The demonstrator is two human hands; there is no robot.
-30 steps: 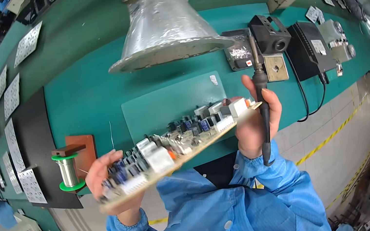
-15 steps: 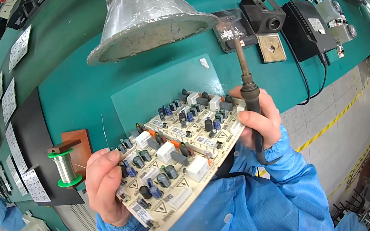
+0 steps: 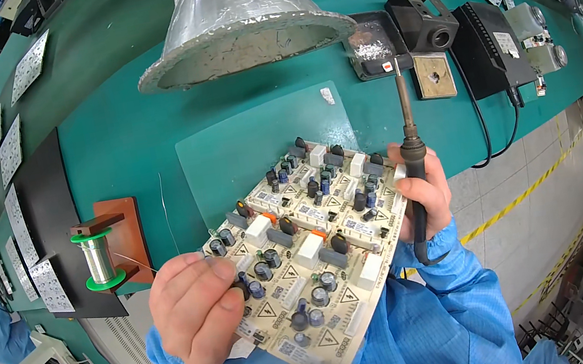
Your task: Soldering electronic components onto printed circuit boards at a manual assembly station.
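Observation:
A cream circuit board (image 3: 300, 274), crowded with capacitors and white block parts, is tilted in front of my blue sleeves. My left hand (image 3: 200, 307) is closed at its left side, thumb and finger pinched at a dark capacitor (image 3: 241, 290); the exact contact is partly hidden. My right hand (image 3: 430, 193) grips the board's right edge and also holds a soldering iron (image 3: 413, 153) upright, tip pointing away from me. Left of the board, a solder wire spool (image 3: 98, 263) with green flanges sits on a brown stand (image 3: 130, 230).
A metal fume hood (image 3: 242, 35) hangs over the green mat (image 3: 127, 133). At the back right are a solder scrap tray (image 3: 371, 51), an iron holder (image 3: 423, 22), a sponge tray (image 3: 434, 75) and a black station (image 3: 490, 45) with a cable. White boards (image 3: 9, 150) lie at left.
The board has turned and its near corner has moved right and toward me. My left hand has shifted from its left edge inward over the components. The iron has moved slightly right.

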